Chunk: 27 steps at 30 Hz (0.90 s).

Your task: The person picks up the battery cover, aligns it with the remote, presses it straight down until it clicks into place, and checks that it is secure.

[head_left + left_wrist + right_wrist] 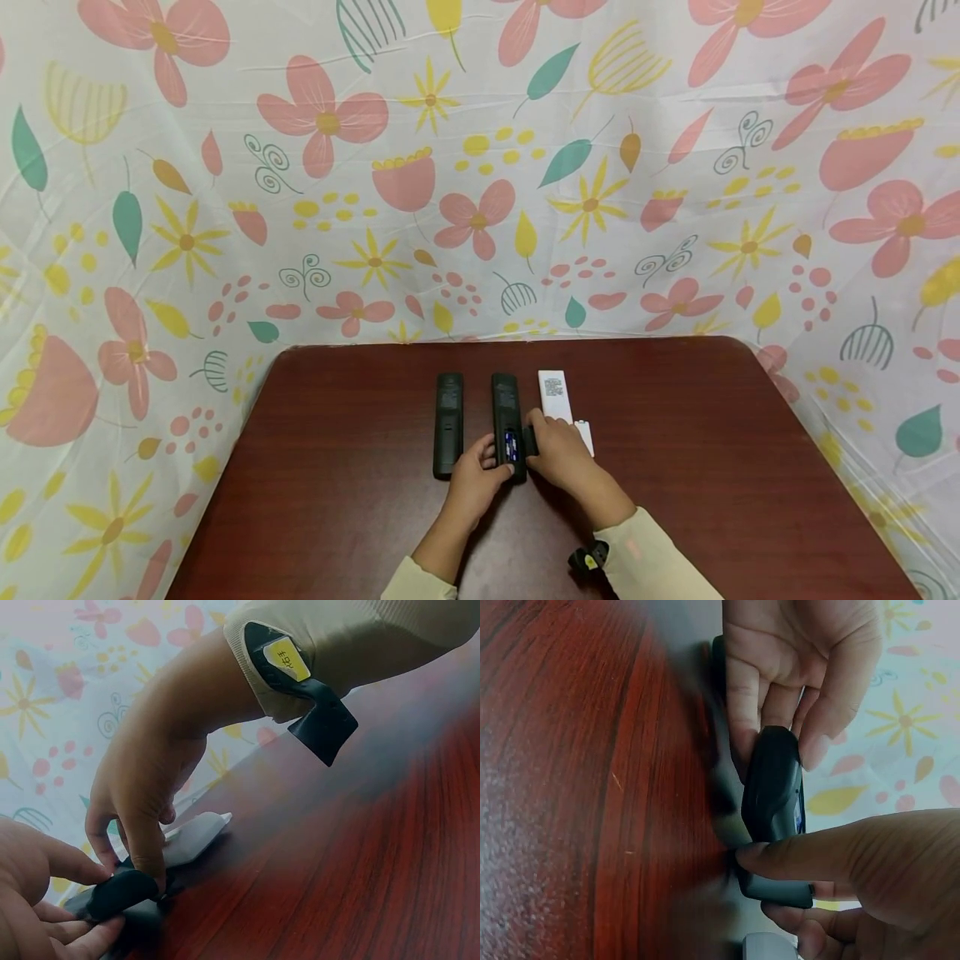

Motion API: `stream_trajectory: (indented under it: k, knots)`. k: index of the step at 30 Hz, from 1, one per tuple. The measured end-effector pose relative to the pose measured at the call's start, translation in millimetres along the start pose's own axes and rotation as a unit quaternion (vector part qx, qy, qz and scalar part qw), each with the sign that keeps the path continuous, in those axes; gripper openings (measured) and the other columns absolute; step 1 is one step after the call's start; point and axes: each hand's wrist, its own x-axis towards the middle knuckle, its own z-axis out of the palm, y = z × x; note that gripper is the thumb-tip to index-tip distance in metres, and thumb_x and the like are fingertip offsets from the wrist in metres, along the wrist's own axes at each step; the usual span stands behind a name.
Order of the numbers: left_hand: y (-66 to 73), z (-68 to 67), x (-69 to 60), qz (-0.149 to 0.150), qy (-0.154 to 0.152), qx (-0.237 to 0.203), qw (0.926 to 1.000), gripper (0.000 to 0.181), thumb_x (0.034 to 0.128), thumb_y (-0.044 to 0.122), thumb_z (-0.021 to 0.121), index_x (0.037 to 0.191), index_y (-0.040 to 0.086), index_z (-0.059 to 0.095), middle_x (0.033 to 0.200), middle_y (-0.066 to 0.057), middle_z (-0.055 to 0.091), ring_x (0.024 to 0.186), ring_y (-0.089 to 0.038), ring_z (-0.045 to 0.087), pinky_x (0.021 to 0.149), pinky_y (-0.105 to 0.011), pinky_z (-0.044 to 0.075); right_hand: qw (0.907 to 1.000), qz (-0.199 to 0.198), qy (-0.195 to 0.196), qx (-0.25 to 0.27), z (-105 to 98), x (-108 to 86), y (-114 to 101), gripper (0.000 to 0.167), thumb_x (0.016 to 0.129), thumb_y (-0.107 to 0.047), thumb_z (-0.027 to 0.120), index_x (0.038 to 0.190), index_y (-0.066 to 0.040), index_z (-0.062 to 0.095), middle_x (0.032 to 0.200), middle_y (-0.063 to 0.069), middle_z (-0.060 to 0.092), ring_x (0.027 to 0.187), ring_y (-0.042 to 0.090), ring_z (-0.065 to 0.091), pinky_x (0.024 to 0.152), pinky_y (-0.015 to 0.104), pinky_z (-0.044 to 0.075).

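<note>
The left hand (471, 482) grips a long black remote (506, 400). Right of it, the right hand (562, 452) pinches a small black cover (531, 441).

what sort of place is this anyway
Probably an indoor spot set up for tabletop work, though the wider room is out of view. A flower-print cloth hangs behind a wood-grained table, and the left hand holds a black remote with its batteries showing.
</note>
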Motion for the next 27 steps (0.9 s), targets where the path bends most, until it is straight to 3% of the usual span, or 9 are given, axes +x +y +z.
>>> stream_trajectory:
  k: [7,18,27]
  knots:
    - [0.8,-0.2,-1.2,-0.012,-0.009,-0.043,0.999,0.073,0.0831,0.001,0.071,0.149,-0.008,0.041,0.134,-0.026,0.06,0.111,-0.028,0.067,0.079,-0.033,0.058,0.9997,-0.007,0.021,0.011,-0.6,-1.7,-4.1,0.047,0.074,-0.009,0.083,0.111,-0.007,0.055,0.094,0.014,0.072,0.084,0.036,0.066,0.075,0.051,0.049]
    - [0.8,-2.1,-1.8,-0.023,-0.01,-0.054,0.9982,0.074,0.0837,0.001,0.072,0.15,-0.008,0.039,0.137,-0.026,0.058,0.11,-0.027,0.067,0.08,-0.035,0.058,0.9987,0.0,0.041,0.03,6.8,-4.4,-7.0,0.044,0.078,-0.006,0.082,0.115,-0.007,0.057,0.098,0.014,0.075,0.091,0.036,0.069,0.085,0.051,0.05]
    - [6.5,-5.0,-3.3,-0.025,-0.011,-0.072,0.997,0.073,0.0857,0.001,0.072,0.151,-0.007,0.039,0.144,-0.027,0.052,0.113,-0.029,0.065,0.086,-0.04,0.059,0.9949,0.021,0.049,0.086,6.5,-7.5,-9.1,0.042,0.085,-0.005,0.077,0.121,-0.007,0.057,0.11,0.018,0.073,0.102,0.036,0.069,0.088,0.052,0.053]
